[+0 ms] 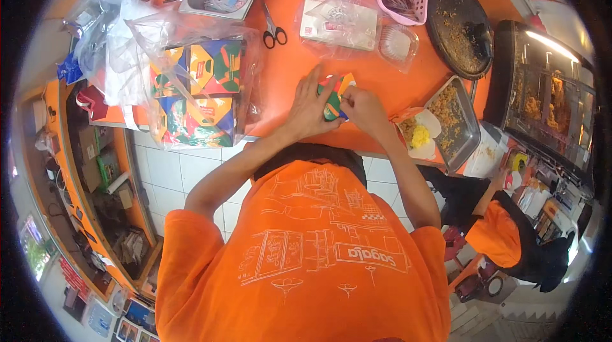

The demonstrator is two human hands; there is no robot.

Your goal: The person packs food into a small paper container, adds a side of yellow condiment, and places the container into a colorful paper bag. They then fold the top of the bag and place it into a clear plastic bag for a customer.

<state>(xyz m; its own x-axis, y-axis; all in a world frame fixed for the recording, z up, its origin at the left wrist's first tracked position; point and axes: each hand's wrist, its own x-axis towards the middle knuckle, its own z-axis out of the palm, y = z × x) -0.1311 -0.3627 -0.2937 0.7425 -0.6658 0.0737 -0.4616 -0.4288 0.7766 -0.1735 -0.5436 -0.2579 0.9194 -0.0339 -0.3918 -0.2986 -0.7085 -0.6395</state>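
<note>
A small printed food carton [331, 105] in green, red, yellow and blue is between my hands near the table's front edge. My left hand [311, 103] holds its left side, fingers stretched along it and the thumb at the near edge. At its right edge, my right hand [366, 108] pinches the card with curled fingers. Parts of the carton are hidden under both hands. To the left lie stacks of matching printed cartons [201, 122] in clear plastic. Scissors [272, 31] with black handles lie beyond my left hand.
At the back stand a steel pan [189, 0] of packaged sticks and a pink basket [423, 5]. A white box [311, 17] lies in plastic. On the right are a round dark tray [435, 48], a crumb-filled metal tray [471, 134], an open food box [428, 150], a heated cabinet [497, 74] and another person [497, 234].
</note>
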